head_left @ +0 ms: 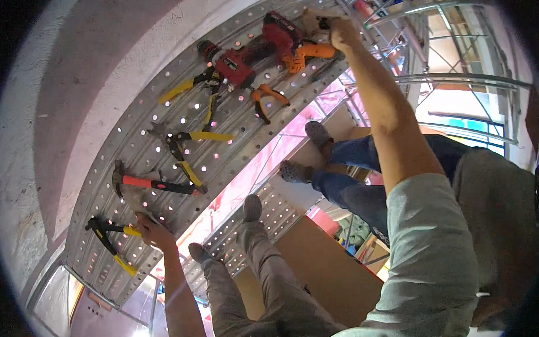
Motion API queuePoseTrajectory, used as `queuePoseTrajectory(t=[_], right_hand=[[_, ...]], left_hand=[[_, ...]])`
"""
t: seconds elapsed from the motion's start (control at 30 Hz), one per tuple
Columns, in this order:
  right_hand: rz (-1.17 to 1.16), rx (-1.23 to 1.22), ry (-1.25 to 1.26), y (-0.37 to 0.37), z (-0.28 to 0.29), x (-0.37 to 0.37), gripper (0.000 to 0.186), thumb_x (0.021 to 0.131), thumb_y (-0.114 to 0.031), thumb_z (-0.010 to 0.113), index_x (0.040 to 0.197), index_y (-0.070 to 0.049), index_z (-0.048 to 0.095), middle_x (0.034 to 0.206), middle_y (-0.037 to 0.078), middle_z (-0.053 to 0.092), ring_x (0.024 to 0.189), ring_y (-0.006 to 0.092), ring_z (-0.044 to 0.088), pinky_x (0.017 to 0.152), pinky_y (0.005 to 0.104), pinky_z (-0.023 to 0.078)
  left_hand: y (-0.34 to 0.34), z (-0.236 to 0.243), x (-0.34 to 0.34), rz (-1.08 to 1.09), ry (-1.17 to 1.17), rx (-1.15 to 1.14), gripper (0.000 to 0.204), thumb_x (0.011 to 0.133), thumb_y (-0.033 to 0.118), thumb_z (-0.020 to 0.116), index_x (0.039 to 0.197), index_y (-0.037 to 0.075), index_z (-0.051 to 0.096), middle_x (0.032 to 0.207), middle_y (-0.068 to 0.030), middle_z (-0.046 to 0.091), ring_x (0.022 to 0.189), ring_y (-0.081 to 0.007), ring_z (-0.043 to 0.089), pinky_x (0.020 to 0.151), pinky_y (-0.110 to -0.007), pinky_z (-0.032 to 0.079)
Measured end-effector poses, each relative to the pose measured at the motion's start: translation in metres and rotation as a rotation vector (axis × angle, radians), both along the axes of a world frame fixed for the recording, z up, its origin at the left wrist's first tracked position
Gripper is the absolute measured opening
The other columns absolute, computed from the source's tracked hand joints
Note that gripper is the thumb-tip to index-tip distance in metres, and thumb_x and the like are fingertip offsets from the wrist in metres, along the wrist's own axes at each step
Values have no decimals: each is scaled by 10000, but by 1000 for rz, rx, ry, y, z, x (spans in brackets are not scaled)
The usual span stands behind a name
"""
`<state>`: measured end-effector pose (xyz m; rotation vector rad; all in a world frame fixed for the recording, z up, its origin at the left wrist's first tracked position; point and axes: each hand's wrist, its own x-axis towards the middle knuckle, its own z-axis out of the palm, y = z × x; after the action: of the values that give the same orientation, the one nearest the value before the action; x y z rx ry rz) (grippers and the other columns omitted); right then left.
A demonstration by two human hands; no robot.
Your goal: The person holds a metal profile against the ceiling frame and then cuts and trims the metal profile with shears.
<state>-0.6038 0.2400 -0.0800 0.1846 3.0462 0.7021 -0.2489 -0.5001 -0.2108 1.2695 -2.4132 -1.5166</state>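
My left hand (151,231) rests flat on a perforated metal plank (128,134), fingers apart and holding nothing. It lies between a red-and-black-handled hammer (156,184) and black pliers with yellow grips (109,240). My right hand (340,33) is stretched out to the plank's far end, fingers curled on a beige object (313,18). Just beside it lie an orange-handled tool (309,54) and a red power drill (256,49). More yellow-handled pliers (190,145) and orange-handled pliers (265,100) lie along the middle of the plank.
A second perforated plank (274,216) lies under my grey-trousered legs (260,257). Another person in blue jeans (352,189) and grey clogs sits to the right. Scaffold tubes (462,80) cross the upper right, a concrete wall (65,72) curves on the left, and a brown board (331,271) lies below.
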Motion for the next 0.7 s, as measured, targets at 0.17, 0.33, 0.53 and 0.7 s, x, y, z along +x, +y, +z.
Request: queuePoseTrajectory(t=[0.17,0.33,0.53,0.7], right_hand=[[281,58,-27,22,-52,-10,305,923,-187,566,1166,-126,740,1175,165,739,1138,323,701,900,480,566],[68,-464,-6,58,-94,-18,316,964,-257,545,1165,-122,748,1162,186,733,1111,354,682,909,473,542],[336,-28,183,43,-10,-18,326,935,-226,556,1155,-40,709,1099,198,729,991,401,692,871,498,558],[591,104,235,-94,102,-4,442,898,-254,627,1312,-99,617,1101,177,724,915,380,709,778,496,586]], left_hand=[[1,-8,11,-66,163,-412,494,1104,365,457,1250,-62,659,1190,-198,705,994,-298,676,862,-426,556],[-8,-13,16,-19,129,-322,373,1067,231,496,1295,-32,632,1195,-165,678,1028,-286,665,904,-426,532],[4,-5,7,-114,239,-676,317,1079,207,511,1152,-27,713,929,-178,713,811,-315,657,788,-429,535],[6,-30,2,-36,414,-672,306,1078,206,506,1102,-15,716,904,-183,716,832,-338,687,763,-444,530]])
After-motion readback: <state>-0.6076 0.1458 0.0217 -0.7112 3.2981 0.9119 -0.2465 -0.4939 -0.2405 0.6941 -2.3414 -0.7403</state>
